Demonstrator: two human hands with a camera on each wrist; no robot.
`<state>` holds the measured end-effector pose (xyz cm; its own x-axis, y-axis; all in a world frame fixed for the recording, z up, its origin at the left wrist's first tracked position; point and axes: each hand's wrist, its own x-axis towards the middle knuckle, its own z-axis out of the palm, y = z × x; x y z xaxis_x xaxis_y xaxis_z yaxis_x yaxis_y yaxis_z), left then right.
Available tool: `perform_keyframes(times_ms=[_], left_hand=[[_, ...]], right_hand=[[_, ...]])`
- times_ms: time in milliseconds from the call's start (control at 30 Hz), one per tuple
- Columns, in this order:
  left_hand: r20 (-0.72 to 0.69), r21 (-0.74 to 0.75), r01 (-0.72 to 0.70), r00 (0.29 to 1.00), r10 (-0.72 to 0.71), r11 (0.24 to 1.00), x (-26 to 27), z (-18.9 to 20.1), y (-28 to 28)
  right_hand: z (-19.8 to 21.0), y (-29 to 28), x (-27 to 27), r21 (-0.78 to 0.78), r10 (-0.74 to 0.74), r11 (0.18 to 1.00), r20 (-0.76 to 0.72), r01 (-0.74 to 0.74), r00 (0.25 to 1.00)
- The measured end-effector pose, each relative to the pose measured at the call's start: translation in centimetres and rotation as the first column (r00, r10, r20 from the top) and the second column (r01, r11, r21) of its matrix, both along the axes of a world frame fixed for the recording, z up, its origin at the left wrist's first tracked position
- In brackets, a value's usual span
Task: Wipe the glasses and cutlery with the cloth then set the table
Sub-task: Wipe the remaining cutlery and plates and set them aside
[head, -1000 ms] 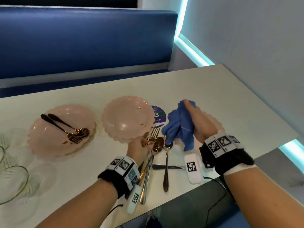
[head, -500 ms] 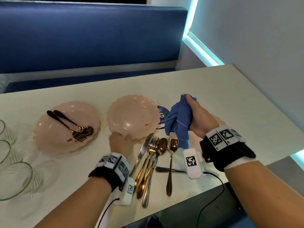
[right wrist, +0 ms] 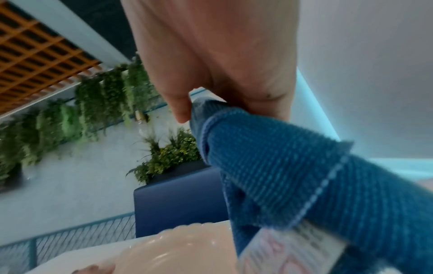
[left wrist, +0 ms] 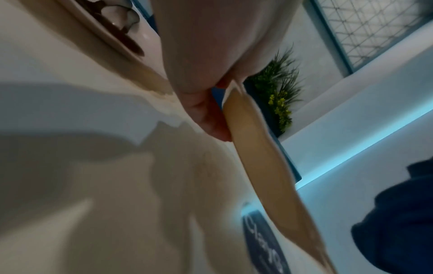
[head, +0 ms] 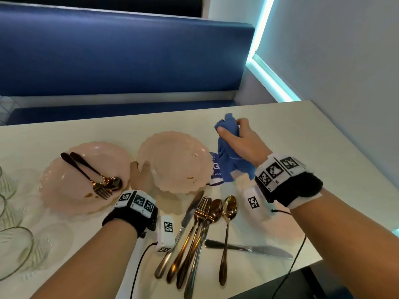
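Behind the pale cream table (head: 280,130) a dark blue padded bench (head: 121,61) is running along the far side, with a white wall lit by a cyan strip to the right. The person's right hand (head: 244,143) is hovering above the table's right part, its fingers clenching a bunched blue woven cloth (head: 228,152); the cloth is sticking up past the thumb and hanging down below the palm, and the right wrist view is showing its ribbed weave and a white label trailing under the fist (right wrist: 225,61). The left hand (head: 141,175) is lying between two scalloped pink plates, its thumb on top of the near-left rim of the empty middle pink plate (head: 174,161) and, in the left wrist view, its fingers (left wrist: 211,118) curling under that rim (left wrist: 262,157), which is sitting lifted off the table. The left pink plate (head: 71,180) is carrying a dark-handled copper fork and spoon (head: 92,171). Nearer the person, between the two wrists, a fanned cluster of unheld cutlery (head: 200,229) is lying on the table: a steel knife, copper forks and spoons, with a second steel knife (head: 248,248) lying crosswise under a spoon's handle. Clear ribbed glasses (head: 13,240) are standing at the far left edge, well apart from both hands.
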<state>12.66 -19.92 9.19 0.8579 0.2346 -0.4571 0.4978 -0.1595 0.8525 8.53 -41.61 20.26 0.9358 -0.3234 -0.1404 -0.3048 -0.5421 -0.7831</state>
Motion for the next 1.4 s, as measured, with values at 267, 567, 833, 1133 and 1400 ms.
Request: perform_keyframes(times_ms=[267, 567, 833, 1133, 1400], left_hand=[[0.058, -0.029, -0.007, 0.998, 0.009, 1.0, 0.6, 2.5, -0.9], [0.065, -0.218, -0.09, 0.992, 0.106, 0.972, 0.7, 4.2, -2.0], [0.187, -0.322, -0.014, 0.979, 0.079, 0.947, -0.3, 5.7, -6.0], [0.263, -0.301, 0.261, 0.947, -0.183, 0.917, -0.7, 9.4, -8.5], [0.137, -0.33, 0.269, 0.962, -0.236, 0.905, -2.9, 9.6, -11.9]], right_hand=[[-1.7, 1.3, 4.8, -0.597, 0.338, 0.625, -0.373, -0.503, 0.864], [-6.1, -0.2, 1.1, -0.504, 0.526, 0.641, -0.262, -0.579, 0.809], [-7.4, 3.8, -4.1, -0.225, 0.595, 0.753, -0.167, -0.618, 0.786], [-4.2, -2.2, -1.3, -0.189, 0.372, 0.916, 0.064, -0.355, 0.926], [-5.6, -3.4, -8.0, -0.254, 0.336, 0.918, 0.083, -0.306, 0.938]])
